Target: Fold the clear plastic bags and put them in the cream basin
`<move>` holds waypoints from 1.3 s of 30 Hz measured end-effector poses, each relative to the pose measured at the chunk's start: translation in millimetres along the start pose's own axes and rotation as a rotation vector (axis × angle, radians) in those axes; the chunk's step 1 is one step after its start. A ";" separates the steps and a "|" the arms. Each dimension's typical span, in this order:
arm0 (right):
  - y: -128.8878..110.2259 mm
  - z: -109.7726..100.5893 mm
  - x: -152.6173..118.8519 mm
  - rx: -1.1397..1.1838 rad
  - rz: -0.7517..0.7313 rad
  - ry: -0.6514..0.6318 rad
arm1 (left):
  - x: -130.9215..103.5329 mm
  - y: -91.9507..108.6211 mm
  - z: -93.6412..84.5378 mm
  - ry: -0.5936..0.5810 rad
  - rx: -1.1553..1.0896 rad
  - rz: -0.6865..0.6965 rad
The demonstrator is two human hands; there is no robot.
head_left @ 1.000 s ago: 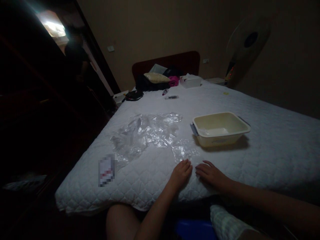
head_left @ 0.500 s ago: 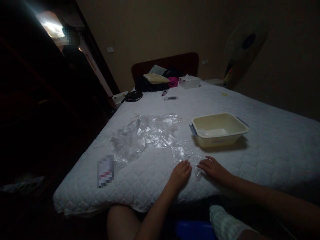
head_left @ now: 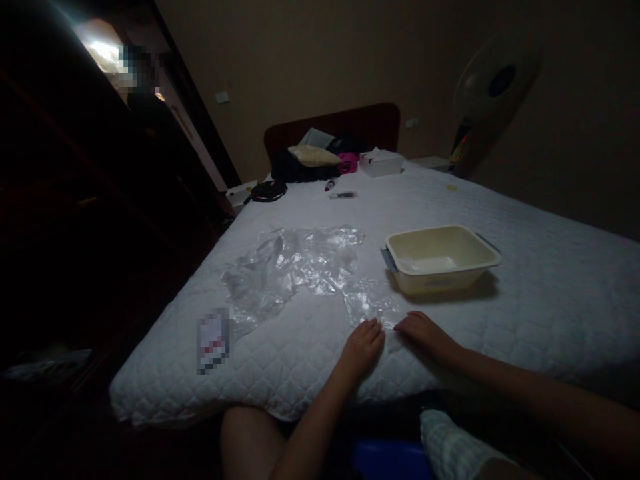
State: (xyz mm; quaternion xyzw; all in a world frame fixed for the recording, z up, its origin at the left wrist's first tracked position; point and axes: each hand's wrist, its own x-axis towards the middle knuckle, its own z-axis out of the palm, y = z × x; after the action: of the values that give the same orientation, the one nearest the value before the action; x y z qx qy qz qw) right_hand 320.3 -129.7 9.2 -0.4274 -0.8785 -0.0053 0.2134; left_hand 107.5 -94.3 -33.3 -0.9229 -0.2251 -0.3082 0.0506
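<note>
My left hand [head_left: 363,345] rests at the near edge of a small clear plastic bag [head_left: 373,301], its fingers bent and pressed together on the film. From the other side my right hand [head_left: 427,337] reaches the bag's near right corner, fingers drawn together; the fingertips' exact hold is partly hidden. More crumpled clear plastic bags [head_left: 300,263] spread over the bed to the left and beyond. Just past my right hand stands a cream plastic basin [head_left: 443,277] with grey handles and a scrap of clear plastic inside.
A white quilted bed [head_left: 280,373] lies under everything. A blurred white packet [head_left: 213,341] sits at its left edge. Toward the headboard [head_left: 385,123] are a pillow [head_left: 313,157], a white box [head_left: 381,162] and a black bag [head_left: 269,191]. A fan [head_left: 493,83] stands right; a person [head_left: 160,133] stands left.
My right hand's fingers have come closer together, and the small white piece of plastic beneath them no longer shows. My left hand stays in nearly the same place. The view has shifted slightly.
</note>
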 end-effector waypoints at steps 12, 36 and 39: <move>-5.7 -6.3 17.5 0.064 0.214 -0.005 | -1.5 -0.6 1.1 -0.038 -0.020 -0.009; -1.5 7.4 39.5 0.271 0.483 0.000 | 0.6 0.8 -3.1 -0.081 0.060 -0.003; -2.5 7.0 42.7 0.233 0.524 -0.001 | 0.2 1.6 -3.4 -0.069 0.063 -0.003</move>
State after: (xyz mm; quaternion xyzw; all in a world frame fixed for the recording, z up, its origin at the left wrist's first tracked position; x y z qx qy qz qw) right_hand 292.6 -98.0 19.5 -0.6125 -0.7327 0.1512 0.2550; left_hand 106.5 -96.5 -30.4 -0.9306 -0.2376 -0.2690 0.0717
